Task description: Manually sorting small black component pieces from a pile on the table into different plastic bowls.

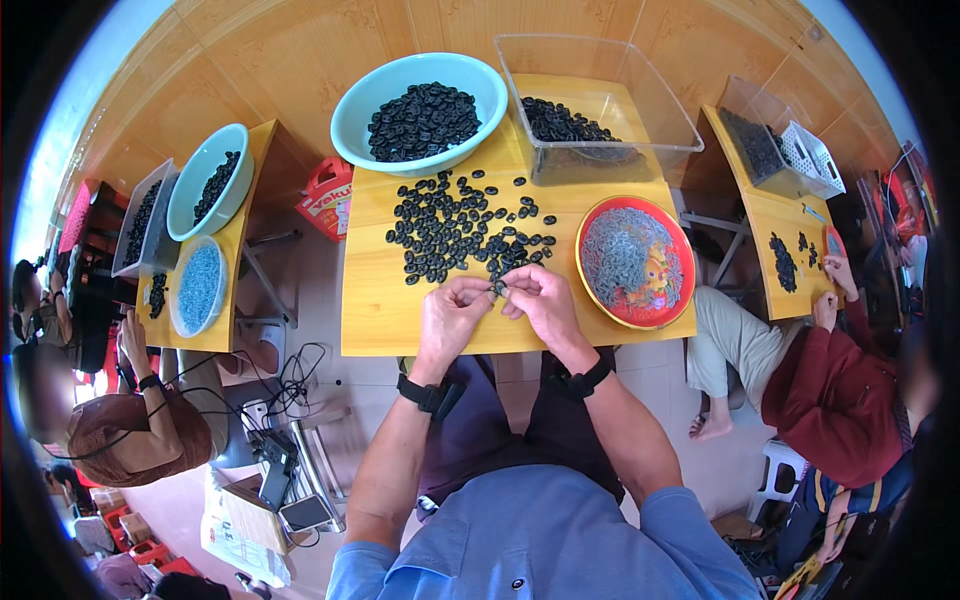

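Note:
My left hand (450,318) and my right hand (546,308) meet over the near part of the wooden table. Both are closed, fingertips pinching one small black oval part (498,287) between them; its details are too small to make out. Just beyond my fingers spreads a loose pile of similar black oval parts (440,228). To the right of my right hand is a red round tray (688,290) with many small grey-blue pieces, too fine to name. Each of my wrists wears a black band.
At the table's far side stand a light-blue basin (345,105) and a clear plastic bin (665,148), both holding black parts. Co-workers sit at tables to the left (228,285) and right (752,235). Black cables (300,375) and a metal stand (325,470) are on the floor at left.

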`<state>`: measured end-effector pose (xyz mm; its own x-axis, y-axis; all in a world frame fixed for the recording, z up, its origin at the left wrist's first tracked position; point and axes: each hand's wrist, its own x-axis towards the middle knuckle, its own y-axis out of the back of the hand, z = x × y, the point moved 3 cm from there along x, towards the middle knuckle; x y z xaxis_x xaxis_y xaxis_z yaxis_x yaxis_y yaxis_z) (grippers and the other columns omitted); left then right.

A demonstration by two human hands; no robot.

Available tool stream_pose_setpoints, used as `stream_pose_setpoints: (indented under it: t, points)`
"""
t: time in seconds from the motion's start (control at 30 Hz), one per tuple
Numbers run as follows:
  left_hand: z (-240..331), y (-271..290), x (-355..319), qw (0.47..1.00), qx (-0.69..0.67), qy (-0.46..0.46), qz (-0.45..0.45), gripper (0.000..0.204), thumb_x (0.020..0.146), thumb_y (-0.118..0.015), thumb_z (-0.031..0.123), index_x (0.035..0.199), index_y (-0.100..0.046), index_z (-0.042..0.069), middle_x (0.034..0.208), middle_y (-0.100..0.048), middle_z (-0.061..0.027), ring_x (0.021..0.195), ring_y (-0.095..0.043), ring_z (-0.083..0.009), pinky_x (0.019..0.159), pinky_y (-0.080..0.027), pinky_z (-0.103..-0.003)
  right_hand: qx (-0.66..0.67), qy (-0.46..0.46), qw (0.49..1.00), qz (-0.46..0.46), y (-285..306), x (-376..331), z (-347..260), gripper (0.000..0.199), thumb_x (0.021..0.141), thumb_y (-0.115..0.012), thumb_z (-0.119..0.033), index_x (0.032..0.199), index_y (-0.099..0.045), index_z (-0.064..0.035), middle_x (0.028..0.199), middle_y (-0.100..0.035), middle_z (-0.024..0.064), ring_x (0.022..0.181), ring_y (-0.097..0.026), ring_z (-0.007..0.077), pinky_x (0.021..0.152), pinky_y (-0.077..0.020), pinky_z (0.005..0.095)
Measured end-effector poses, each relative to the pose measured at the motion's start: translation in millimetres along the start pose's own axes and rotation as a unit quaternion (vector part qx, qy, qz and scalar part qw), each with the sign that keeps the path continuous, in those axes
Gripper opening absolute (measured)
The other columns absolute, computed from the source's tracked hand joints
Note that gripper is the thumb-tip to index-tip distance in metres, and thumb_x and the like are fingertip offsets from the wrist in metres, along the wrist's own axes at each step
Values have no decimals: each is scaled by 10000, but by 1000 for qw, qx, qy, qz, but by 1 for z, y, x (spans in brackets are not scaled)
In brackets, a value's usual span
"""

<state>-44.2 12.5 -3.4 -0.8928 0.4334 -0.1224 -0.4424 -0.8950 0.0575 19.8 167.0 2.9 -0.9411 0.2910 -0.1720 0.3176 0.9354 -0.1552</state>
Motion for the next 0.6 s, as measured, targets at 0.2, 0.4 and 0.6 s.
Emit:
stream_pose_setpoints:
  t: [0.2,0.4,0.6]
  points:
    - [2,2,1,1000,-15,-4,-24,153,882,-744,21,1014,-701,-45,812,-722,-26,712,-631,-41,642,-483,-190,-1,-3,1000,-8,1,0,2,146,896,-607,16,1034,-641,47,866,-698,101,689,-677,136,612,-546,262]
    - [5,3,-1,999,-18,7,-31,158,893,-730,26,1027,-696,-51,837,-739,-52,729,-647,-49,656,-485,-186,-14,-9,1000,-7,0,-1,-1,148,891,-615,4,1030,-642,49,863,-700,103,693,-677,133,619,-550,264]
    - [7,2,0,1000,5,17,-22,154,894,-718,24,1020,-690,-60,836,-739,-63,740,-666,-65,664,-499,-193,-13,3,1000,-5,0,0,2,150,887,-619,2,1026,-642,53,857,-702,102,694,-679,135,623,-552,266]
